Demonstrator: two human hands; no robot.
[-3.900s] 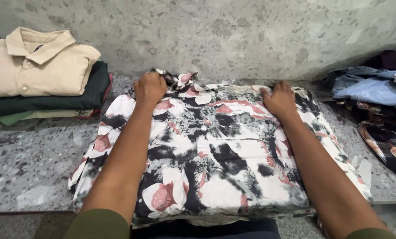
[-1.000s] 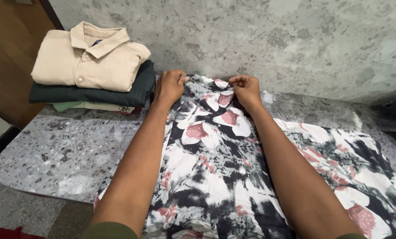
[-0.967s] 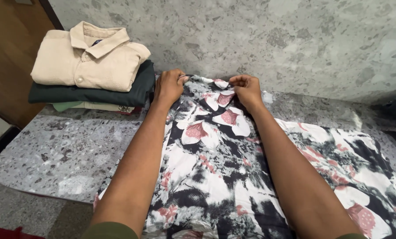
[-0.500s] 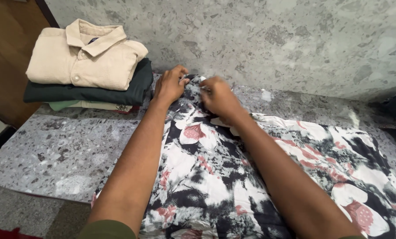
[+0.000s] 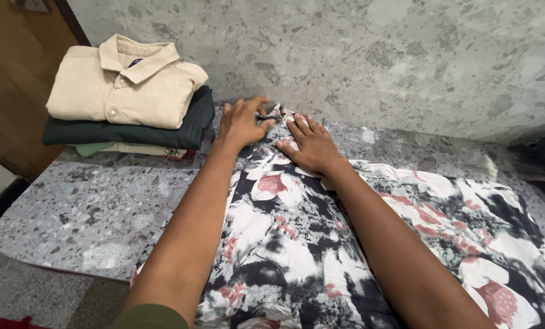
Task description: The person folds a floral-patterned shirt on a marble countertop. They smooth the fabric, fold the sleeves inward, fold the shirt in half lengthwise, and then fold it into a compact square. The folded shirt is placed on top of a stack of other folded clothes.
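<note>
Right beside the stack of folded shirts [image 5: 126, 103], over on its right, both hands are working the far end of a floral shirt [image 5: 358, 244] that's spread flat on the grey speckled stone counter [image 5: 84, 207]. That shirt is white with black blotches and pinkish-red flowers, and it runs from just next to the stack all the way off toward the near right corner of the view. Left hand [image 5: 242, 122] sits closest to the stack, palm down, fingers loosely spread and pointing toward the stone wall [image 5: 358, 55], pressing on the top edge of the fabric, so flat and not clenched around anything as far as I can see. Right hand [image 5: 309, 143] is just beside it, almost touching, also palm down with fingers splayed out flat on the cloth, fingertips aimed up and a bit toward the left hand. Both forearms stretch out long and nearly straight from the bottom of the frame, and they angle in toward each other so the hands meet near the shirt's collar end. As for the stack itself, it's got a cream collared shirt [image 5: 123, 85] on top, a dark green one [image 5: 163, 131] under that, and a couple of lighter pieces at the bottom.
</note>
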